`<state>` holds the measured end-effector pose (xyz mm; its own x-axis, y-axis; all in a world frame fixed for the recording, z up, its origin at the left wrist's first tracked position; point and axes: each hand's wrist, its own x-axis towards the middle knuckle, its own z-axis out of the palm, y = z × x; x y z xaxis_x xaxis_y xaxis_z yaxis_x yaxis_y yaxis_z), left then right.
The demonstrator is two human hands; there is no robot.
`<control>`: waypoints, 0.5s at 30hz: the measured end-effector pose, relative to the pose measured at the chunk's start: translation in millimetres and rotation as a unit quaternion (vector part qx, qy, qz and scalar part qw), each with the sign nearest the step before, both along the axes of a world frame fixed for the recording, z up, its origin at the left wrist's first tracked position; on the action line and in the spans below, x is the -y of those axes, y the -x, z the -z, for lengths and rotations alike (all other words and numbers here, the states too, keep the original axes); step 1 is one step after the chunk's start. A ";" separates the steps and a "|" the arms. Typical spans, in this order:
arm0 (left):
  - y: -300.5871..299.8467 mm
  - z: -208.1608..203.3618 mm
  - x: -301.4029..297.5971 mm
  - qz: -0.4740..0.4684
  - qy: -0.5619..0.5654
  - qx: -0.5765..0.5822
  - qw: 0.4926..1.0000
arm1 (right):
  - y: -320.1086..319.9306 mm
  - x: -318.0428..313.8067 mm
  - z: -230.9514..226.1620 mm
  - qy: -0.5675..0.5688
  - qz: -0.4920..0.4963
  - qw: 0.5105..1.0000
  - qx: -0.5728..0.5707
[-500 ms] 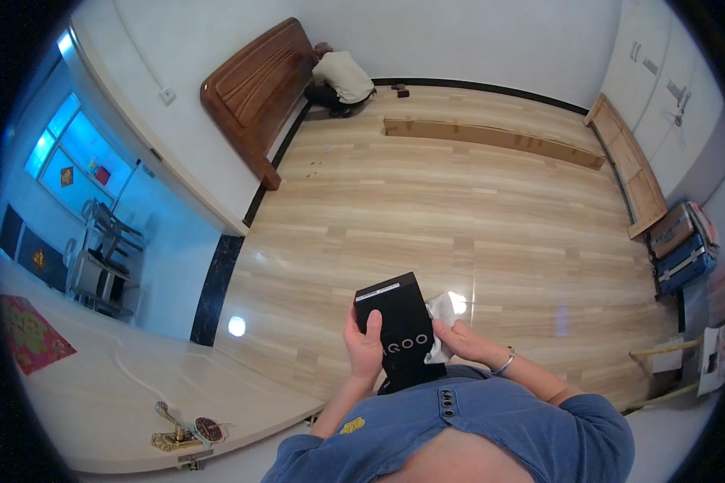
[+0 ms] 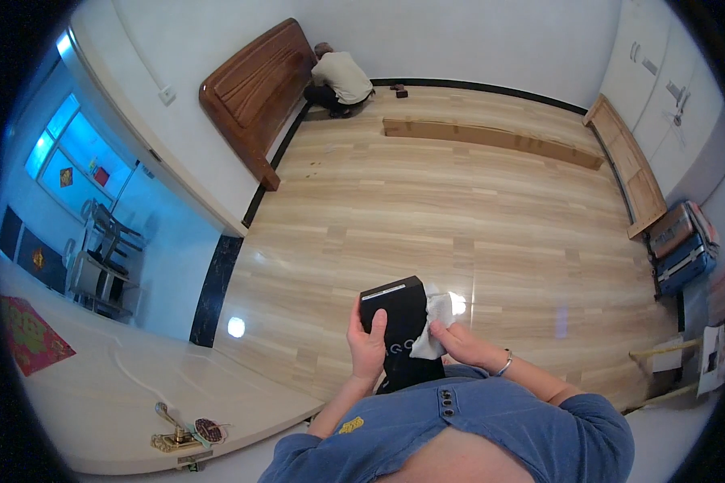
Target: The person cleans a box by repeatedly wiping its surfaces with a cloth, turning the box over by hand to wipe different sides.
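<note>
In front of my body I hold a flat black box (image 2: 396, 315) with pale lettering on its face and a white label strip along its far edge. My left hand (image 2: 367, 344) is closed around its left side, the thumb lying on the face. Pinched in my right hand (image 2: 460, 342) is a crumpled white cloth or tissue (image 2: 432, 328), which lies over the right edge of the box and covers part of the lettering. The near end of the box reaches down to my blue shirt (image 2: 491, 406).
Beside the wooden headboard (image 2: 258, 97) at the far left, another person (image 2: 342, 79) crouches. A long cardboard box (image 2: 491, 141) lies across the floor. Suitcases (image 2: 681, 249) and a wooden bed panel (image 2: 630, 165) stand at right. An open door (image 2: 177, 386) is near left.
The box's far end has tilted and shifted slightly right. The white cloth has moved left, from the box's edge onto its face over the lettering. The crouching person stays in place.
</note>
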<state>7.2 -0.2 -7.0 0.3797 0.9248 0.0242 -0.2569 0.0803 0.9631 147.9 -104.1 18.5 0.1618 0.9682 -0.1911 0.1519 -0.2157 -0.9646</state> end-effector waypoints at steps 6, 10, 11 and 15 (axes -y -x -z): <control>-8.3 5.8 4.3 0.027 0.029 0.005 0.999 | -1.1 -2.3 1.0 0.105 -0.019 0.993 0.046; -18.7 6.3 12.5 0.071 0.023 0.012 0.997 | -1.1 3.0 23.8 -0.014 0.100 0.995 -0.024; -21.8 5.2 16.2 0.070 0.018 0.007 0.997 | -3.6 3.2 30.0 -0.016 0.126 0.991 -0.034; -37.6 5.3 25.4 0.077 0.008 -0.002 0.997 | -16.5 9.9 45.2 -0.041 0.169 0.983 -0.060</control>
